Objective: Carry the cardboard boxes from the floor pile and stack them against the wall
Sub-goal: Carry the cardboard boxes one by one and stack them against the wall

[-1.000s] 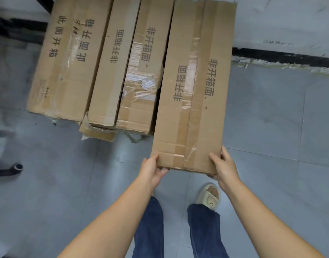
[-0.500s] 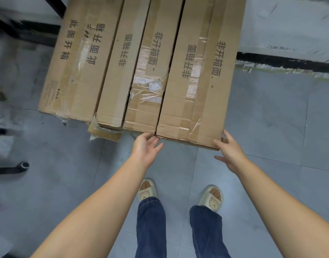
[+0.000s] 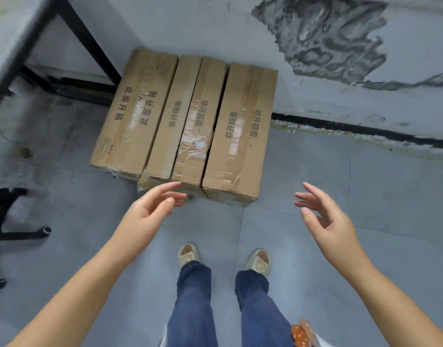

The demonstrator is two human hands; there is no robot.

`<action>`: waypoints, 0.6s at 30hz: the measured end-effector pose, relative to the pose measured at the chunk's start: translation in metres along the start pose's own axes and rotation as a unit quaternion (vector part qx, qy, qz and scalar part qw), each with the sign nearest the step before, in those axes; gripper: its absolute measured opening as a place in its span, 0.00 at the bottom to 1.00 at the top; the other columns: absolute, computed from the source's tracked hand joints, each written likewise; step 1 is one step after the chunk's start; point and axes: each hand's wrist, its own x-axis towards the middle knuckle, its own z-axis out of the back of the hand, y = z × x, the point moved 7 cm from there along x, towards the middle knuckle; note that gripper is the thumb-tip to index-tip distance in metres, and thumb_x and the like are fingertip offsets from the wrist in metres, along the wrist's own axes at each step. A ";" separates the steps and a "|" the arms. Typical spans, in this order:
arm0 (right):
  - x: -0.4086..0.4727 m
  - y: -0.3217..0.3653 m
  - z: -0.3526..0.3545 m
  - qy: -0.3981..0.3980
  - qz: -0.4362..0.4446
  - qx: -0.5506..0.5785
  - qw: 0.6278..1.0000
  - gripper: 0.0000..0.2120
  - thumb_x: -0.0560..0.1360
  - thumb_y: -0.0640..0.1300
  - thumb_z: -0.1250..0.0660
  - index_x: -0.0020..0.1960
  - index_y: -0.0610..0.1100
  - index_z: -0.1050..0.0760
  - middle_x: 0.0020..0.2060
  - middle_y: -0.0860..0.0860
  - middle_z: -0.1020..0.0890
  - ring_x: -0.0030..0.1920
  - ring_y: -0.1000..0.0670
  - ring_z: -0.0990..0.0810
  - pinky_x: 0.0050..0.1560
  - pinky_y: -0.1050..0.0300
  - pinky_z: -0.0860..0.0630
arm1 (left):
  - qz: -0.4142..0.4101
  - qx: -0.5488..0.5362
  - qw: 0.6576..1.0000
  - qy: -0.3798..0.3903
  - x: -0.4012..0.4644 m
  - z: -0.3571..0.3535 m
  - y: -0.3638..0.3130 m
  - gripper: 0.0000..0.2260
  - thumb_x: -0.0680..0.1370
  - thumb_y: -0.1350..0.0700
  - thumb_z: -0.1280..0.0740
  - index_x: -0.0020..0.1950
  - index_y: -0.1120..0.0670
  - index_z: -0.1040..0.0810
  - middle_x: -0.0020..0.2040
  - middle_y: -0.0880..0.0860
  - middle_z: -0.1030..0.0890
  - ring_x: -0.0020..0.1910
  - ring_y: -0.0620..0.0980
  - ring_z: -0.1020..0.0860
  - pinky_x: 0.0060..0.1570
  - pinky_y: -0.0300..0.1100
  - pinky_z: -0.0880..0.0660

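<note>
Boxes lie flat side by side on the grey floor (image 3: 65, 234), far ends at the stained wall (image 3: 215, 26): a wide left box (image 3: 135, 113), a middle box (image 3: 187, 121) with crumpled tape, and a right box (image 3: 240, 131) with printed characters. A black-framed table (image 3: 27, 41) stands to their left. Both arms reach forward, empty. The left hand (image 3: 147, 211) hovers with fingers apart and relaxed, tips just before the middle box's near end. The right hand (image 3: 325, 221) is spread and held apart from the right box. Two slippered feet (image 3: 187, 254) stand below. A black caster leg (image 3: 20, 234) shows at the left edge.
</note>
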 end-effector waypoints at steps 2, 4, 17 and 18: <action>-0.036 0.015 0.014 -0.016 0.000 0.014 1.000 0.21 0.78 0.37 0.37 0.63 0.60 0.30 0.54 0.58 0.19 0.55 0.57 0.20 0.54 0.65 0.24 | -0.018 -0.003 1.000 -0.004 -0.036 0.006 -0.015 0.14 0.80 0.62 0.41 0.62 0.49 0.25 0.52 0.48 0.17 0.53 0.44 0.19 0.55 0.36 0.24; -0.071 0.020 0.021 -0.045 -0.011 0.032 0.998 0.20 0.77 0.40 0.37 0.63 0.60 0.29 0.54 0.59 0.19 0.55 0.56 0.20 0.54 0.63 0.23 | -0.031 -0.012 0.999 -0.017 -0.062 0.009 -0.023 0.14 0.79 0.61 0.40 0.62 0.50 0.25 0.52 0.48 0.16 0.52 0.45 0.19 0.55 0.36 0.24; -0.293 0.011 -0.053 -0.421 -0.129 0.177 0.880 0.18 0.76 0.29 0.41 0.60 0.47 0.26 0.50 0.57 0.16 0.48 0.58 0.17 0.46 0.65 0.21 | -0.130 0.064 0.970 0.193 -0.071 0.017 -0.034 0.10 0.79 0.63 0.40 0.55 0.53 0.21 0.49 0.52 0.16 0.48 0.51 0.18 0.51 0.41 0.22; -0.314 0.014 -0.065 -0.454 -0.132 0.185 0.861 0.18 0.76 0.28 0.41 0.60 0.45 0.26 0.49 0.56 0.16 0.47 0.58 0.17 0.45 0.65 0.21 | -0.142 0.075 0.963 0.218 -0.072 0.014 -0.040 0.09 0.78 0.61 0.39 0.54 0.53 0.21 0.49 0.52 0.16 0.48 0.50 0.18 0.51 0.39 0.22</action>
